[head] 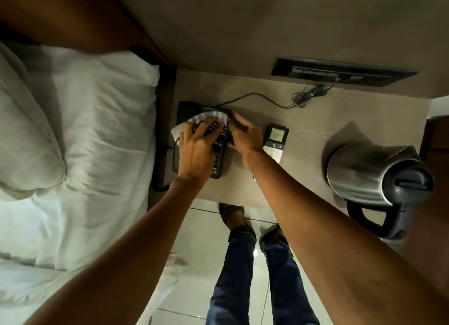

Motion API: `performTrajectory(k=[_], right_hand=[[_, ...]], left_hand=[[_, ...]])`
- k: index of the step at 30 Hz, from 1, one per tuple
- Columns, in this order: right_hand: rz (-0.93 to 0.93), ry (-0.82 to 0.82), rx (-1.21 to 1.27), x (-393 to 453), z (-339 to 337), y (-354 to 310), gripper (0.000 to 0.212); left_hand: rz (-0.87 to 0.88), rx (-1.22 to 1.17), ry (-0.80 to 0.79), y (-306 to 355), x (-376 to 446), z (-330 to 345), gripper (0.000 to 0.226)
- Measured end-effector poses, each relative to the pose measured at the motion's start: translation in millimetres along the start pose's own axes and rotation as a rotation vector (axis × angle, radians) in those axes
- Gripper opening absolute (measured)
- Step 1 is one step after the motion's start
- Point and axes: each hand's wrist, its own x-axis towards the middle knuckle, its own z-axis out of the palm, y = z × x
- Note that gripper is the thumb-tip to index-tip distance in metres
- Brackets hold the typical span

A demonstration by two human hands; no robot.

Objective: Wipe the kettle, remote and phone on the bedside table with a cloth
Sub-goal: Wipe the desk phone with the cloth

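Observation:
The black desk phone [188, 109] lies at the left end of the bedside table [315, 120]. My left hand [196, 149] presses a white striped cloth [209, 118] onto the phone, fingers curled into the fabric. My right hand [245, 135] rests on the phone's right edge, touching the cloth and steadying the phone. Much of the phone is hidden under both hands. The remote [275, 141], with a lit display, lies just right of my right hand. The steel kettle [364, 174] with its black handle stands at the table's right end.
A black cord [255, 96] runs from the phone to a coiled bundle [307, 95] below a wall switch panel [345, 72]. The bed with white sheets and a pillow [26, 135] lies on the left. My legs and sandalled feet [243, 230] stand on the tiled floor.

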Motion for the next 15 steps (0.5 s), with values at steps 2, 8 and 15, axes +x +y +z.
performTrajectory(k=[2,8,15], right_hand=[[-0.002,0.004,-0.025,2,-1,-1,0.047],[0.024,0.030,-0.004,0,4,-5,0.049],[0.068,0.053,-0.082,-19,3,-1,0.044]], left_hand=[[0.004,0.037,-0.057,-4,-15,7,0.059],[0.010,0.036,-0.129,-23,-93,24,0.068],[0.046,-0.005,-0.279,-28,-121,12,0.063]])
